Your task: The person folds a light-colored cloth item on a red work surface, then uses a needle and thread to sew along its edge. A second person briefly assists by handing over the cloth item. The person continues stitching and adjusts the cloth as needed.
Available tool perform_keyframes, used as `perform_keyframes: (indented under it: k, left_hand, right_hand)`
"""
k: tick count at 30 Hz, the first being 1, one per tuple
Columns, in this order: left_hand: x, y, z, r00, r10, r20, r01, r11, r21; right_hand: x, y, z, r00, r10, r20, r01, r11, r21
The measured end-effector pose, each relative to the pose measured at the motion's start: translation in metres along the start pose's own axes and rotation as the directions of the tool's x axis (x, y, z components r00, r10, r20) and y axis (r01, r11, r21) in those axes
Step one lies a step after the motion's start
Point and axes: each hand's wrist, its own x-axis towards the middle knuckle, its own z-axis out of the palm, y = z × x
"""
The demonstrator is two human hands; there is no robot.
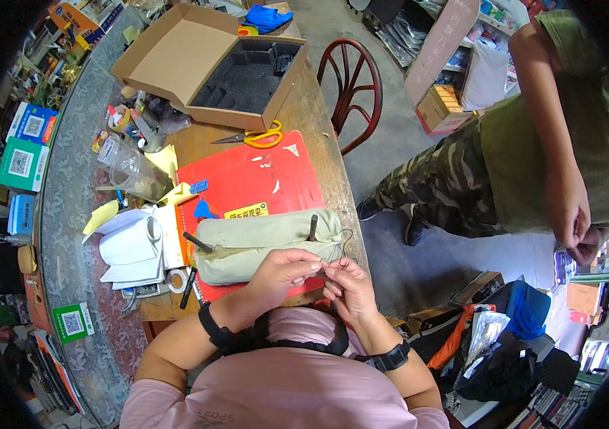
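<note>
My left hand (291, 272) and my right hand (351, 288) meet fingertip to fingertip at the near edge of the table, both closed in a pinch. What the left fingers hold is too small to make out. A thin dark thread (351, 243) loops from the right end of a padded piece down toward my right fingers. That padded piece (247, 266), covered in pale grey-green cloth, lies just beyond my hands. Two dark posts stick up from it, a left post (197, 242) and a right post (313, 227). Under it is a red sheet (276, 179).
Yellow-handled scissors (265, 136) lie beyond the red sheet, before an open cardboard box (236, 118) with dark foam. Papers (129, 247), a clear plastic cup (136, 175) and a black marker (188, 288) are at left. Another person (519, 143) stands right, near a wooden chair (369, 93).
</note>
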Motion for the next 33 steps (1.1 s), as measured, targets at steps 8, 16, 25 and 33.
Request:
perform_keyframes:
  k: [8,16,25,33]
  left_hand:
    - [0.002,-0.006,0.006,0.888,0.419,0.189,-0.387,0.461,0.799]
    - [0.004,-0.012,-0.001,0.991,0.075,0.110,-0.116,0.891,0.439]
    - [-0.001,-0.009,0.004,0.995,-0.021,0.097,-0.013,0.941,0.338]
    - [-0.003,-0.013,0.005,0.997,-0.003,0.082,-0.021,0.959,0.284]
  right_hand:
    - [-0.006,0.005,0.002,0.992,-0.114,-0.058,0.110,0.992,-0.060]
    - [-0.007,0.008,-0.004,0.993,-0.115,-0.019,0.111,0.985,-0.133]
    - [-0.008,0.011,-0.013,0.995,-0.091,0.051,0.094,0.993,-0.067]
    - [-0.010,0.011,-0.017,0.996,-0.061,0.067,0.063,0.998,-0.029]
